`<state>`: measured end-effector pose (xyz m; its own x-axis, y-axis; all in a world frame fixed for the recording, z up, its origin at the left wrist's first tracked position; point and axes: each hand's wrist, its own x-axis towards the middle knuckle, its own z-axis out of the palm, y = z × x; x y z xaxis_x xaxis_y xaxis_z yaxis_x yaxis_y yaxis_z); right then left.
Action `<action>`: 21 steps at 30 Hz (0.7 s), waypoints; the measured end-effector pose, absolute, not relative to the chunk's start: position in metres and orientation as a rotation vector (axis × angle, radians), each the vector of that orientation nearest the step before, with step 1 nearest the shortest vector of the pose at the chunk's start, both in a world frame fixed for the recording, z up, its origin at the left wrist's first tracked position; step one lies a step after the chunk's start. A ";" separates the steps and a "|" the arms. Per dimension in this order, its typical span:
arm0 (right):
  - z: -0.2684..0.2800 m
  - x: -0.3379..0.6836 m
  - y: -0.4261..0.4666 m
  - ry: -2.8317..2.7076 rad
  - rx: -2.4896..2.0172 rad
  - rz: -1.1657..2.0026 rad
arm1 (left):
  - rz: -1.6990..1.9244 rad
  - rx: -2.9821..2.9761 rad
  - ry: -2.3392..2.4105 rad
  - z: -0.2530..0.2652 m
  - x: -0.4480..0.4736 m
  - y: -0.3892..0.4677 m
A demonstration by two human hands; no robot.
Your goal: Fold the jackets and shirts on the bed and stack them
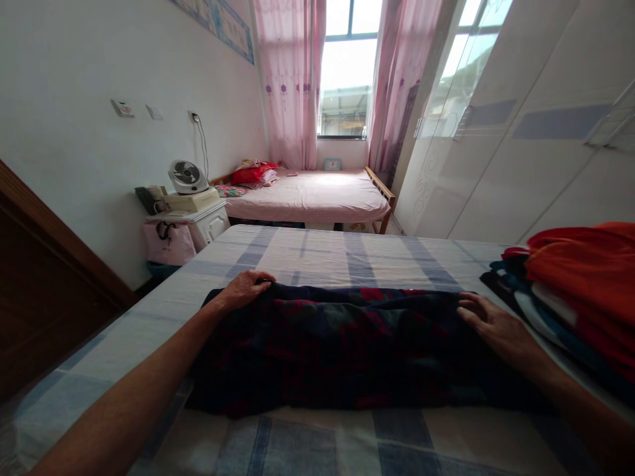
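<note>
1. Head view, hands: the left hand [248,289] is clamped on the far edge of a dark plaid cloth [342,350], thumb and fingers close together near its left corner. The right hand [493,324] touches the same cloth near its far right corner, fingers bent and slightly spread; whether they grip the fabric or only rest on it, I cannot tell.
2. Head view, the cloth: navy with red and greenish patches, it lies in a wide, rumpled band across the near bed, between the two forearms. The bed's checked sheet [297,439] is white and blue and shows both in front of the cloth and behind it.
3. Head view, right side: a clothes pile [580,291], orange and red above dark blue and white layers, sits on the bed just beside the right forearm. Beyond it stands a glossy white wardrobe [496,178].
4. Head view, background: a second bed with a pink sheet [317,198] stands below the window [347,73], between pink curtains [290,86]. At left, a small fan [188,175] stands on a box [191,199] atop a white nightstand [213,225], with a pink bag [169,244] beside it.
</note>
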<state>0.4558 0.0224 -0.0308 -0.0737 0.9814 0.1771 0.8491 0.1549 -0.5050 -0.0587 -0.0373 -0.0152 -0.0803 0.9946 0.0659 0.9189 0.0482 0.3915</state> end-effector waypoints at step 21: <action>-0.033 0.448 0.044 -2.112 -1.772 -0.221 | 0.568 2.203 2.462 -0.020 -0.046 -0.064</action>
<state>0.4480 0.0440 -0.0326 -0.1380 0.9150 0.3792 0.9736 0.1956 -0.1176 -0.0460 -0.0636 -0.0197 -0.1238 0.9193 0.3735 0.9900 0.0890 0.1090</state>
